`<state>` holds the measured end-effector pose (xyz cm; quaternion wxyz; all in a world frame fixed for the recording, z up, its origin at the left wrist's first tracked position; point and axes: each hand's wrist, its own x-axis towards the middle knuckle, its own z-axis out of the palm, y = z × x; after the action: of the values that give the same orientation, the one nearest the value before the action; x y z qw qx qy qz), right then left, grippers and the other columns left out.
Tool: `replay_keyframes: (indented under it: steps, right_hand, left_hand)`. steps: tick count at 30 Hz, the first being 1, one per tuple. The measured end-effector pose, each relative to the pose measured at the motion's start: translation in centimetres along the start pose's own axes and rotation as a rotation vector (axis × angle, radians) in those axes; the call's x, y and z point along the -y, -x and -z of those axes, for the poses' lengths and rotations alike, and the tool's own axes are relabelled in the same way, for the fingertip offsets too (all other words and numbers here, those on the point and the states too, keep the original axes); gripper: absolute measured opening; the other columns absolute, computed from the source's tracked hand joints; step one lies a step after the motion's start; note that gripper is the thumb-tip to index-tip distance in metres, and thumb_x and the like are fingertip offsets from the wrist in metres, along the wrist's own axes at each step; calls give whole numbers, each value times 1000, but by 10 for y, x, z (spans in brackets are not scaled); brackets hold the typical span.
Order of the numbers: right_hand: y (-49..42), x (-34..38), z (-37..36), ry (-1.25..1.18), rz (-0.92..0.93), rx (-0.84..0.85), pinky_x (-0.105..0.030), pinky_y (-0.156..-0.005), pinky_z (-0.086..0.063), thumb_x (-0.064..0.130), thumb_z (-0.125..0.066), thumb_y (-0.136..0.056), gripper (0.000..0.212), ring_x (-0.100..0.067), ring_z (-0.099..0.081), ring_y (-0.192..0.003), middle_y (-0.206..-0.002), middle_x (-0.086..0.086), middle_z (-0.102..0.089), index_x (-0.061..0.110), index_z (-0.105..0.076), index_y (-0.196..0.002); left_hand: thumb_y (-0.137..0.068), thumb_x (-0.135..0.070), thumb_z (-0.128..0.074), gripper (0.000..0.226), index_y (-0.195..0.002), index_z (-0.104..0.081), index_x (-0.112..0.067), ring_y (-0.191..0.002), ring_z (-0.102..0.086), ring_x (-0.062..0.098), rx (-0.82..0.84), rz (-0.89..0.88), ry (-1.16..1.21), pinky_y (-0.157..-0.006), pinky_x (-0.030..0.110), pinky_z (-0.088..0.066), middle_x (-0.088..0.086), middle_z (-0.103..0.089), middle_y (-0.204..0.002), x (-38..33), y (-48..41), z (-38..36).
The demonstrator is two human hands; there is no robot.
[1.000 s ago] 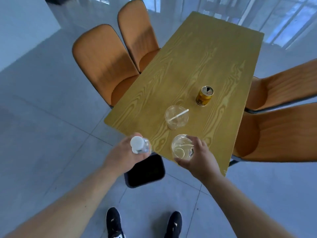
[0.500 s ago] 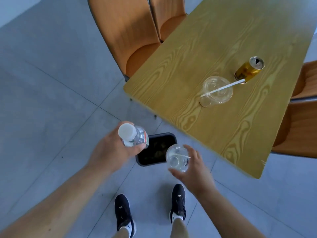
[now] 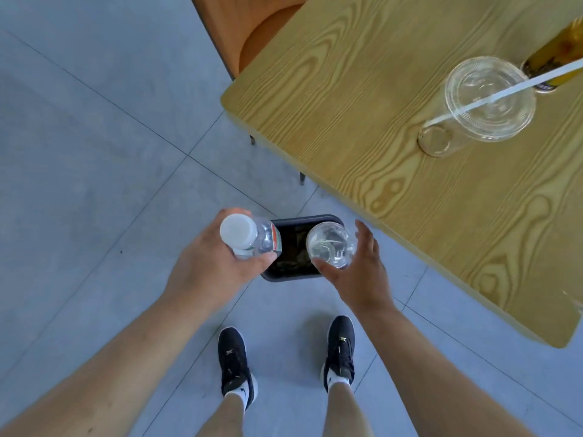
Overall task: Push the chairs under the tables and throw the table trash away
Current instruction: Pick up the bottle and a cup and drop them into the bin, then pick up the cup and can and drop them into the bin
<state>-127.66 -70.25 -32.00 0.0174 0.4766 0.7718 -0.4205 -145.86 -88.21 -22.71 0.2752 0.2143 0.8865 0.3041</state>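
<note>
My left hand [image 3: 211, 266] grips a clear plastic bottle [image 3: 252, 236] with a white cap, held over the left side of a black trash bin [image 3: 291, 274] on the floor. My right hand [image 3: 359, 272] holds a clear plastic cup [image 3: 331, 244] above the bin's right side, fingers spread around it. On the wooden table [image 3: 394, 152] stand a second clear cup [image 3: 479, 102] with a lid and white straw, and a gold can [image 3: 558, 58] cut by the frame's right edge.
An orange chair [image 3: 252, 29] stands at the table's left side, partly tucked under it. Grey tiled floor spreads to the left. My two black shoes [image 3: 235, 361] stand just behind the bin. The table's near corner juts out at the right.
The view tilted down toward the floor. Both hands carried the bottle and cup off the table edge and now hold them right above the bin.
</note>
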Motion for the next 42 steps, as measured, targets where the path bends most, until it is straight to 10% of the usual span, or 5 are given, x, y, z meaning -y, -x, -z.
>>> replay_keyframes:
  steps: [9,16,27,34,42]
  right_hand:
    - [33,-4,28,152,69,37,-30,-86,-44,64,-62,-85,64,-11,-53,-122,-136,15,-53,35,-46,-140]
    - [84,48,145,153,337,-148,-23,-78,-46,48,-64,-87,24,-5,-60,-88,-100,20,-65,31,-68,-105]
    - [-35,70,364,47,234,-460,-34,-104,-35,48,-78,-84,79,-24,-43,-133,-144,-3,-49,22,-41,-148]
    - [-153,64,391,177,105,-290,-46,-100,-44,56,-84,-77,116,-36,-46,-134,-161,-7,-30,28,-10,-162]
    - [-178,58,355,207,119,-254,-33,-73,-43,45,-81,-81,82,-23,-61,-110,-138,2,-55,28,-37,-150]
  left_hand:
    - [-68,-70,-74,89,-143,-35,-41,-112,-61,23,298,88,-324,-85,37,-49,-4,-54,-141,24,-28,-68]
    - [-75,-75,-56,43,-109,-52,-49,-92,-60,-8,36,-197,-134,-70,27,-50,-35,-63,-101,-112,18,-18]
    - [-61,-86,-68,104,-145,-24,-45,-135,-42,20,21,-383,-151,-88,43,-53,-5,-34,-156,-312,-43,-28]
    - [-60,-83,-71,117,-152,-10,-45,-139,-41,23,37,-302,-340,-93,45,-52,-3,-26,-162,-314,-65,-73]
    - [-67,-69,-77,112,-155,-16,-36,-130,-49,20,27,-275,-322,-90,34,-46,-6,-31,-159,-303,-74,-78]
